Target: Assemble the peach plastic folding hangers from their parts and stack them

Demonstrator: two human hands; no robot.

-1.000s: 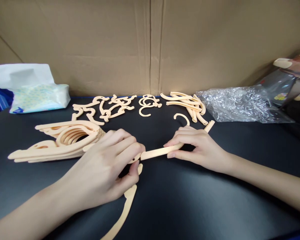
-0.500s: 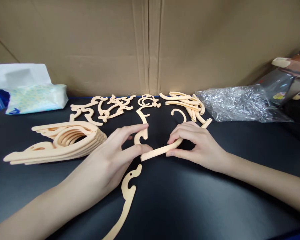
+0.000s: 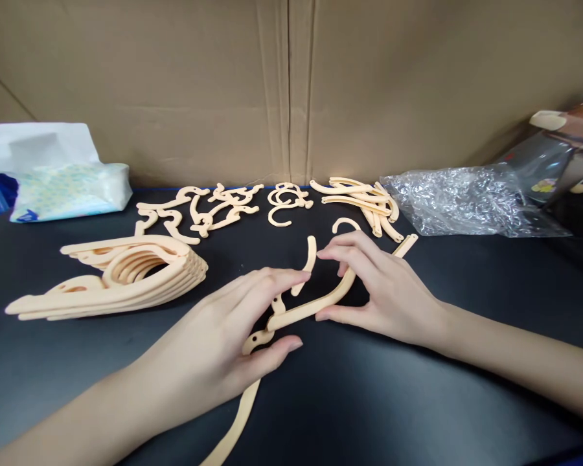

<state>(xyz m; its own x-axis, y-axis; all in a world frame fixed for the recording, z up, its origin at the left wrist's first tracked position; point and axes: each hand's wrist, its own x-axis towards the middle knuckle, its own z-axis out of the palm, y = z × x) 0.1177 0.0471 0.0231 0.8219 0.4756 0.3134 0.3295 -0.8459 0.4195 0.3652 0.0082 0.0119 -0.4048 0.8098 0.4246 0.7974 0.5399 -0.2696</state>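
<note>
My right hand (image 3: 386, 281) curls its fingers around a long cream hanger arm (image 3: 308, 310), with a hook (image 3: 346, 224) just beyond the fingers. Its index finger is lifted and its thumb lies below the strip, partly apart from it. My left hand (image 3: 238, 330) has stretched fingers, and its index fingertip touches a shorter curved hanger piece (image 3: 307, 262). The left thumb is spread away. Partly under this hand lies another hanger arm (image 3: 243, 411) with a notched end. The long strip's left end overlaps or lies just above these pieces; I cannot tell whether they are joined.
Finished-looking hangers (image 3: 146, 278) lie stacked at left. Loose hanger arms (image 3: 208, 210), hooks (image 3: 287, 197) and straighter strips (image 3: 359, 197) line the back. A tissue pack (image 3: 72, 188) stands back left, a clear plastic bag (image 3: 466, 197) back right. Cardboard (image 3: 199, 97) walls the rear.
The shorter curved piece has moved right and turned under my left fingers, and the left thumb has spread away. The long strip's left end has dropped nearer me; my right index finger has lifted.
</note>
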